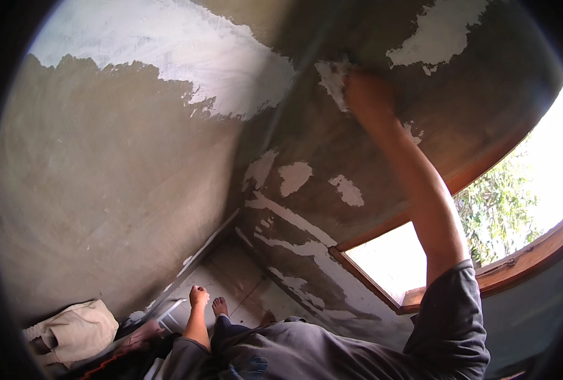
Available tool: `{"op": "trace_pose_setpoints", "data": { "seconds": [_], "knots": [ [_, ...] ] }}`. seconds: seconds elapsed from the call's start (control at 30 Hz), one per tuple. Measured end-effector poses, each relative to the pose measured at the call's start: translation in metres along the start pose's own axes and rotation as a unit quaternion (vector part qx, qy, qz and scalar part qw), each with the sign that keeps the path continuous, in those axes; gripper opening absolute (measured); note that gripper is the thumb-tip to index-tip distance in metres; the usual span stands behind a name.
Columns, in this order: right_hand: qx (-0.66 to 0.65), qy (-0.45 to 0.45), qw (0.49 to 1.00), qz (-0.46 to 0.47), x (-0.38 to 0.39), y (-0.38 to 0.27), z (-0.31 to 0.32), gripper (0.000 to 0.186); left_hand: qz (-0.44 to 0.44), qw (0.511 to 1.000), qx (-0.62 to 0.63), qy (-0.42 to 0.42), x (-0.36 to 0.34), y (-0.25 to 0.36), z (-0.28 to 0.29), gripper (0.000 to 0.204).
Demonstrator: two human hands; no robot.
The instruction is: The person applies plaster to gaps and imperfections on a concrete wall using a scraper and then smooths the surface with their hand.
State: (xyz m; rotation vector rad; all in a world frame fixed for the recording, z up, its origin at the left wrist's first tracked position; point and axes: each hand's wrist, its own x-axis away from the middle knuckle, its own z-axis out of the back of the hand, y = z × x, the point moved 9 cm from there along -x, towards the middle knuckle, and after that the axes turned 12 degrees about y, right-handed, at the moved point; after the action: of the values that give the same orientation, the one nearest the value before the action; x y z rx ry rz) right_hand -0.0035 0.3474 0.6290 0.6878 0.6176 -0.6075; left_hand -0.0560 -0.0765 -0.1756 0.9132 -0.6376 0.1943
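Patch [331,81], white and ragged, lies on the wall [477,114] right beside the raised right hand [368,94], whose fingers one cannot tell, while the low left hand [198,296] has fingers curled, too small to tell whether pinching anything.

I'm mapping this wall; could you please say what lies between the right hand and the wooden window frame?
The head view shows a small white patch and dark wall, partly hidden by the right forearm.

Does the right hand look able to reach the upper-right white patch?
Probably yes: the right hand is raised at the same wall, and nothing visible stands between it and the white patch.
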Motion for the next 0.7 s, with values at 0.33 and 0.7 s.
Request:
{"op": "trace_pose_setpoints", "data": {
  "seconds": [0.33, 0.7],
  "knots": [
    [0.012, 0.023, 0.999, 0.035, -0.005, -0.015, 0.004, 0.024, -0.006, 1.0, -0.005, -0.001, -0.001, -0.006, -0.002, 0.013],
    [0.025, -0.027, 0.999, 0.034, 0.006, -0.015, 0.001, 0.021, 0.007, 1.0, -0.025, 0.016, -0.006, -0.023, 0.003, 0.015]
  ]
}}
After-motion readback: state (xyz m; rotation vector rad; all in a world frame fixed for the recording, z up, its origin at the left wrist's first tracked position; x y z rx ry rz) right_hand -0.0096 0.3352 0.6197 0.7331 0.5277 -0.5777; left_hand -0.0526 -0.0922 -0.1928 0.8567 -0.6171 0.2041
